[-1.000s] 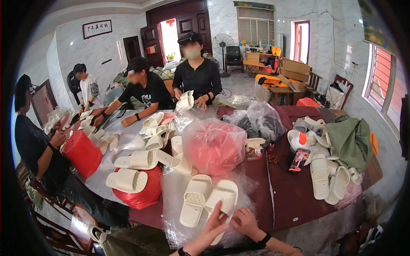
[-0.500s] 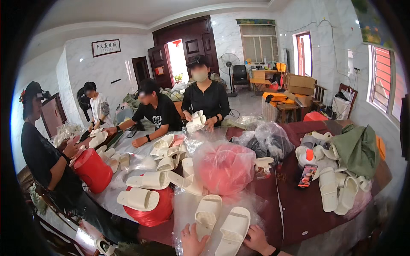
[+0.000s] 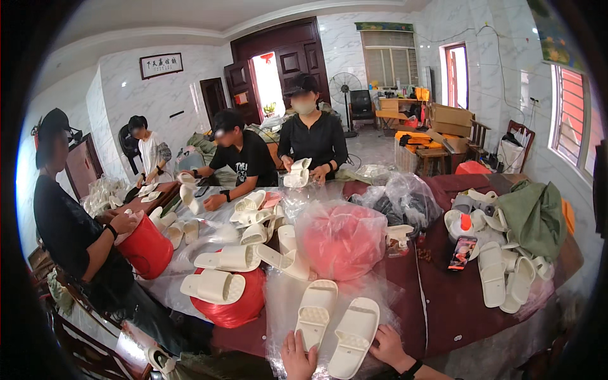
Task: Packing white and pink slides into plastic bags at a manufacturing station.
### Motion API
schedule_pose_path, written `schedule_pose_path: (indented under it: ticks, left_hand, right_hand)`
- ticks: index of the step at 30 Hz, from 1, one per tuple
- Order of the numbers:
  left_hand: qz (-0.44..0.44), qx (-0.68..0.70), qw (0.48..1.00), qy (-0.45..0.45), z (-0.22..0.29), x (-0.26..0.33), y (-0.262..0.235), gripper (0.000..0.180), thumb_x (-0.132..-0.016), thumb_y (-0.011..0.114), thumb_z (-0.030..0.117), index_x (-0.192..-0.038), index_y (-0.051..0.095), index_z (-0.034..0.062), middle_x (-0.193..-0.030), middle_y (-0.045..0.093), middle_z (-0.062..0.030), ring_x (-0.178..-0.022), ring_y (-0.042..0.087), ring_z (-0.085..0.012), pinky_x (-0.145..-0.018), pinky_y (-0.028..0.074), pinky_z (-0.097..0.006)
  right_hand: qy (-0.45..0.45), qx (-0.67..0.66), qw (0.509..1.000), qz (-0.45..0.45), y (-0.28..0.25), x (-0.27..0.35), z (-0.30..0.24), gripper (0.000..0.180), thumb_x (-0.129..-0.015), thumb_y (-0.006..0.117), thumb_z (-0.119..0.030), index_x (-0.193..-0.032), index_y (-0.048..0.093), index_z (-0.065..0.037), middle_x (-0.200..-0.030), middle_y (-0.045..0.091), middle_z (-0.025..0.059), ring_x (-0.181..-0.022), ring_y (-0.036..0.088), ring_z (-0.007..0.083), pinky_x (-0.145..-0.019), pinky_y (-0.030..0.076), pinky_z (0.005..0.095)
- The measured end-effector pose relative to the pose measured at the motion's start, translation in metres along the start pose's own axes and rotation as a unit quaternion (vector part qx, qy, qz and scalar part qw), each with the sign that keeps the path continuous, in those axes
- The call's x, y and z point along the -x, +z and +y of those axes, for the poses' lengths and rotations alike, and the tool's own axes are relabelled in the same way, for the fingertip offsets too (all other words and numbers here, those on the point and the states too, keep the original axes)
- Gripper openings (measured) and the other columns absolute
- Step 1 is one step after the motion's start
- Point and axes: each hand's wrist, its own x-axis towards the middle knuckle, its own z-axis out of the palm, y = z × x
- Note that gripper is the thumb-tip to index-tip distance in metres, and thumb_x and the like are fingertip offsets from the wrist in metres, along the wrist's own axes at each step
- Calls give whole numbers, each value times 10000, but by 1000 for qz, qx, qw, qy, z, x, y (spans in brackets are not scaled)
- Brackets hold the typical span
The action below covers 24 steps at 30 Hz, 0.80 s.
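Observation:
Two cream slide slippers lie side by side on a clear plastic bag (image 3: pixel 277 316) in front of me, toes pointing away. My left hand (image 3: pixel 299 356) is at the heel end of the left slipper (image 3: pixel 315 311), fingers stretched out and thumb against its edge. At the outer edge of the right slipper (image 3: pixel 354 332) rests my right hand (image 3: pixel 388 347), its fingers extended and touching the side. Neither hand is wrapped round a slipper. A dark band circles my right wrist.
Left of the bag, slippers rest on a red bundle (image 3: pixel 231 304). Beyond stands a plastic-wrapped red bundle (image 3: pixel 342 244). To the right are a phone (image 3: pixel 462 253), a slipper pile (image 3: pixel 500 272) and green cloth (image 3: pixel 532 218). Several co-workers handle slippers around the table, one beside a red bucket (image 3: pixel 147 250).
My view has shifted slightly; my hands stay beside the two slippers. The co-worker at the left has lowered a hand to the red bucket. The seated co-worker now holds up a slipper.

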Motion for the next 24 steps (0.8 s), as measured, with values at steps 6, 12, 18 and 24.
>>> schedule_pose_path:
  ticks: [6,12,18,24]
  left_hand:
    - [-9,-16,1000,-10,1,2,-2,705,-916,584,318,-1507,358,7,-1438,424,-300,-1275,433,-480,-1080,346,-543]
    - [-5,-6,1000,-8,0,3,-2,711,-916,578,326,-1506,351,-1,-1438,423,-299,-1266,438,-486,-1066,356,-544]
    - [8,-5,1000,-2,-3,2,2,707,-917,574,333,-1501,359,-5,-1427,428,-311,-1248,452,-491,-1056,365,-547]
    - [-3,-12,1000,-9,-3,1,3,713,-914,577,330,-1500,357,-10,-1425,430,-315,-1266,434,-500,-1065,359,-547]
  right_hand:
    - [3,0,1000,3,3,5,4,346,-717,752,-247,-995,677,-56,-914,592,133,-884,565,350,-773,491,445]
    - [0,9,1000,25,7,6,4,334,-717,765,-249,-990,688,-73,-910,595,128,-882,571,349,-768,491,439]
    - [-18,-6,1000,20,5,-2,5,334,-719,769,-243,-992,694,-66,-928,617,140,-883,579,359,-764,490,452]
    - [-4,7,1000,13,4,3,0,348,-718,770,-245,-1005,694,-64,-951,630,145,-904,583,368,-787,491,457]
